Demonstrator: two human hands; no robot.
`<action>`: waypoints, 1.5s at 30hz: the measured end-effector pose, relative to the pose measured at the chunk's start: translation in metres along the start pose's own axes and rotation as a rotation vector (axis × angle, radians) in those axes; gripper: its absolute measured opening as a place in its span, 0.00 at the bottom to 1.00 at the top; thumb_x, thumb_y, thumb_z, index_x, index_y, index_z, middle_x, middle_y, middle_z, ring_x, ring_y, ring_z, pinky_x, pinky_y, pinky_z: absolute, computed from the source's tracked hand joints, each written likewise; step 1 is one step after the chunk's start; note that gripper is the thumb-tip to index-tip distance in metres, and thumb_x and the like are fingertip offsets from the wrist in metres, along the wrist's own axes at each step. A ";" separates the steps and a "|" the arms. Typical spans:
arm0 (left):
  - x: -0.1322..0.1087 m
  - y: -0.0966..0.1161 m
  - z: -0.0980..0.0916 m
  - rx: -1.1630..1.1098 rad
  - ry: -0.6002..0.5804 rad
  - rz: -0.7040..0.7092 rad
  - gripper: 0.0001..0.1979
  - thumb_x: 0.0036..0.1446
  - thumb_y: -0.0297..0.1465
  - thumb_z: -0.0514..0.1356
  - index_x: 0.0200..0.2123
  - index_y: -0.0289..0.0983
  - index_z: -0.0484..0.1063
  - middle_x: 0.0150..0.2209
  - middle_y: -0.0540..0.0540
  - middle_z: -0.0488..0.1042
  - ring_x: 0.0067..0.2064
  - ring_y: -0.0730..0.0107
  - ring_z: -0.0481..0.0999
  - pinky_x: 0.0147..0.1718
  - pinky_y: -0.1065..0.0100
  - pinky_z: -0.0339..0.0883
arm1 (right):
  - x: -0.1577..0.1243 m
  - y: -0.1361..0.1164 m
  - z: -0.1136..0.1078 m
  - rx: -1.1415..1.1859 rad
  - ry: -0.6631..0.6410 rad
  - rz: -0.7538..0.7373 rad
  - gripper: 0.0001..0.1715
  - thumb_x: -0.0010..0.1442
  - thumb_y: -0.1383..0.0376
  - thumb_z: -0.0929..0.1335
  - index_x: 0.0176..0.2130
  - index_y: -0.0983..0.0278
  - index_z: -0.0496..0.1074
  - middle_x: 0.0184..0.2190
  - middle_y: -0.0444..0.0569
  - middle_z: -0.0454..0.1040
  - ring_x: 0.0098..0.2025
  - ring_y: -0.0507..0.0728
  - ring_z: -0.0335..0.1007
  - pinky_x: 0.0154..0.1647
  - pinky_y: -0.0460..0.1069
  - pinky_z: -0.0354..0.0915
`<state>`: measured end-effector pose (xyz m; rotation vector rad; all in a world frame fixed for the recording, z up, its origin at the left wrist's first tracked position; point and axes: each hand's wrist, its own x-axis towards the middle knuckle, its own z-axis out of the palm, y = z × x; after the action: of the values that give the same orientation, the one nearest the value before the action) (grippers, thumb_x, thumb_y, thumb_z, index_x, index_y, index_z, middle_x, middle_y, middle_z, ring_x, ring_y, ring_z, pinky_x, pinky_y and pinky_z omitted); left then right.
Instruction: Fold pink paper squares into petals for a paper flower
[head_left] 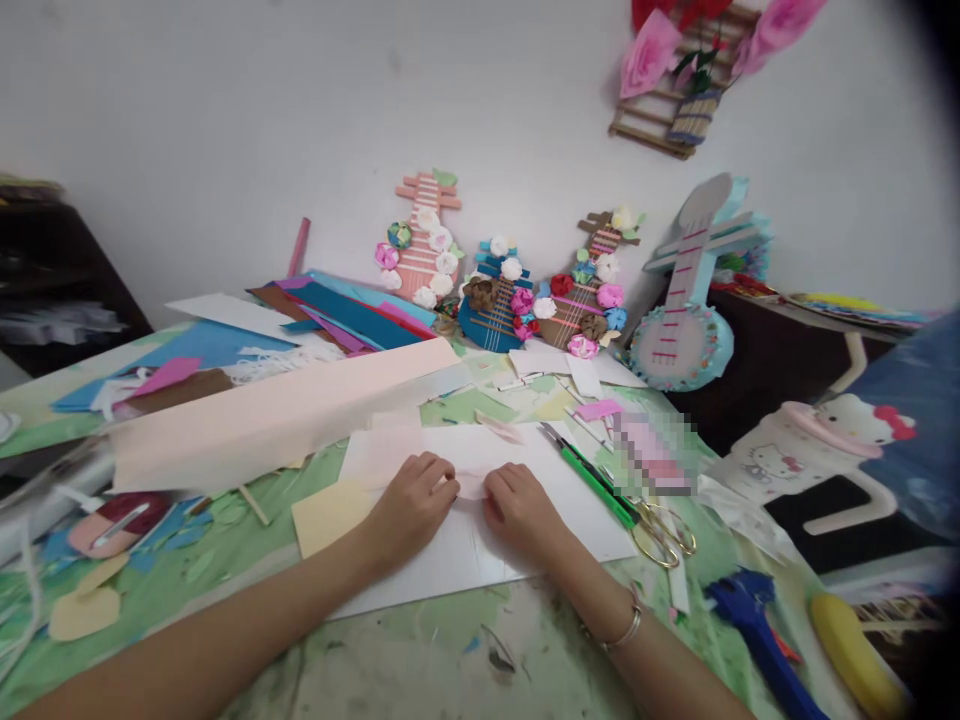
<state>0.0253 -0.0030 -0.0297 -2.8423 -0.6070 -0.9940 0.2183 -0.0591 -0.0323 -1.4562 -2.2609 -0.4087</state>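
Note:
My left hand (415, 503) and my right hand (520, 510) rest side by side on a white sheet (480, 540) on the table. Both have their fingers curled down, pinching a small pale pink paper piece (472, 483) that lies between them. A larger pale pink sheet (384, 452) sits just beyond my left fingers. A bracelet circles my right wrist.
A green craft knife (592, 480) and gold-handled scissors (660, 530) lie right of the sheet. A long pink paper strip (277, 410) crosses the table. Decorated paper guitars (510, 300) lean on the wall. A blue tool (754, 620) and a yellow object (855, 650) lie at the right.

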 end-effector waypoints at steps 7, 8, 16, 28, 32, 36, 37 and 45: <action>-0.005 -0.010 0.002 -0.123 0.003 -0.020 0.09 0.60 0.22 0.53 0.29 0.33 0.69 0.32 0.43 0.71 0.37 0.65 0.67 0.38 0.63 0.65 | -0.002 0.003 -0.001 0.093 0.008 -0.021 0.10 0.52 0.77 0.63 0.36 0.67 0.66 0.31 0.50 0.71 0.37 0.58 0.60 0.38 0.52 0.55; -0.007 -0.011 0.003 -0.163 -0.007 -0.047 0.09 0.60 0.22 0.53 0.30 0.33 0.70 0.33 0.44 0.70 0.37 0.65 0.67 0.38 0.63 0.65 | -0.002 0.005 -0.001 0.111 0.007 -0.019 0.11 0.52 0.77 0.63 0.37 0.67 0.66 0.32 0.50 0.72 0.38 0.58 0.60 0.38 0.52 0.55; -0.011 -0.021 0.006 -0.383 -0.041 -0.275 0.09 0.56 0.19 0.56 0.29 0.36 0.72 0.31 0.49 0.71 0.34 0.73 0.71 0.34 0.72 0.64 | -0.010 0.016 -0.002 0.333 0.000 0.078 0.17 0.57 0.77 0.63 0.45 0.64 0.64 0.43 0.51 0.71 0.46 0.59 0.63 0.44 0.54 0.57; -0.012 -0.021 0.008 -0.407 -0.049 -0.304 0.08 0.55 0.21 0.55 0.28 0.37 0.70 0.32 0.49 0.73 0.37 0.69 0.71 0.36 0.69 0.64 | -0.011 0.018 0.003 0.455 0.086 0.082 0.13 0.57 0.78 0.64 0.36 0.62 0.71 0.31 0.47 0.73 0.38 0.56 0.65 0.39 0.51 0.64; -0.013 -0.022 0.011 -0.422 -0.081 -0.338 0.09 0.55 0.21 0.54 0.32 0.38 0.71 0.31 0.50 0.74 0.34 0.69 0.71 0.34 0.69 0.64 | -0.012 0.019 0.002 0.516 0.052 0.200 0.18 0.53 0.79 0.66 0.40 0.61 0.72 0.33 0.47 0.74 0.38 0.56 0.68 0.39 0.51 0.66; -0.013 -0.023 0.012 -0.439 -0.113 -0.271 0.12 0.56 0.19 0.51 0.33 0.38 0.72 0.34 0.49 0.75 0.39 0.68 0.71 0.38 0.67 0.64 | -0.011 0.019 0.001 0.593 0.043 0.273 0.16 0.51 0.80 0.68 0.35 0.60 0.74 0.31 0.46 0.75 0.37 0.55 0.69 0.38 0.49 0.66; -0.013 -0.023 0.011 -0.434 -0.124 -0.255 0.13 0.57 0.19 0.50 0.33 0.38 0.72 0.35 0.48 0.75 0.40 0.68 0.71 0.39 0.67 0.65 | -0.011 0.019 0.000 0.608 0.045 0.274 0.16 0.51 0.80 0.68 0.33 0.60 0.75 0.30 0.45 0.75 0.37 0.55 0.69 0.38 0.49 0.66; -0.011 -0.020 0.006 -0.374 -0.169 -0.258 0.12 0.56 0.20 0.50 0.32 0.37 0.71 0.35 0.47 0.74 0.40 0.66 0.71 0.39 0.65 0.66 | -0.008 0.021 -0.003 0.630 0.021 0.284 0.15 0.50 0.79 0.69 0.31 0.60 0.77 0.28 0.45 0.74 0.37 0.55 0.68 0.37 0.49 0.66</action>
<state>0.0127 0.0129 -0.0424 -3.2652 -0.9106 -1.0000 0.2409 -0.0581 -0.0334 -1.3735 -1.8706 0.3470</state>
